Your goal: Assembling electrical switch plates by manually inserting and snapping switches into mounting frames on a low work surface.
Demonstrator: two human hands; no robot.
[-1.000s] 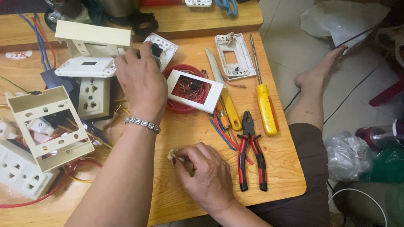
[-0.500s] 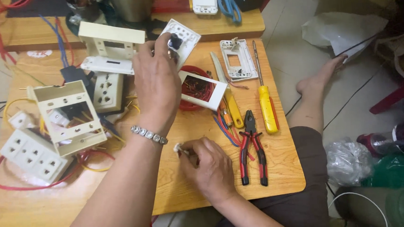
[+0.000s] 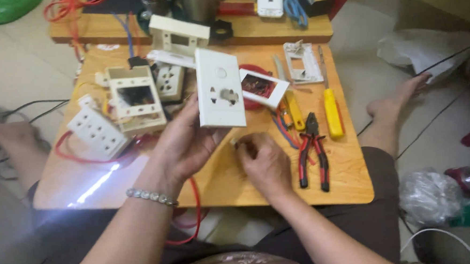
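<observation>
Your left hand gripping a white socket plate upright above the table, your right hand pinching a small part at its fingertips just below the plate, red-handled pliers and yellow screwdriver lying right of that hand.

A white rectangular socket faceplate is held upright above the counter, its front turned toward the camera. A round button mark near its top and a cluster of pin holes at its middle are shown. A small pale part, mostly hidden, is pinched just below it.
</observation>
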